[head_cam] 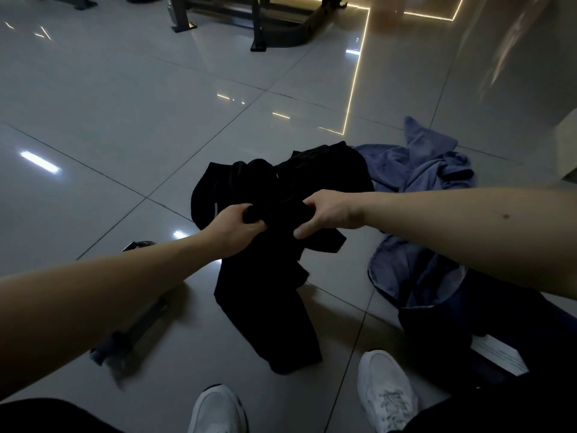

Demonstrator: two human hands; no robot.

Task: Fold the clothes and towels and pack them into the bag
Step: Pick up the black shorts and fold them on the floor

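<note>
A black garment (268,307) hangs from both my hands and trails down onto the tiled floor. My left hand (232,231) grips a bunched edge of it; my right hand (327,212) holds the same edge a little further right, thumb below the cloth. More black clothing (324,173) lies piled behind the hands. A crumpled blue towel (421,170) spreads on the floor to the right. A dark bag (452,314) stands open at the lower right, blue cloth (402,267) draped over its rim; my right forearm hides part of it.
My white shoes (218,410) (385,389) stand at the bottom edge. A dark metal bar (131,332) lies on the floor under my left arm. Gym equipment frames (259,23) stand at the back. A white wall (530,73) rises on the right.
</note>
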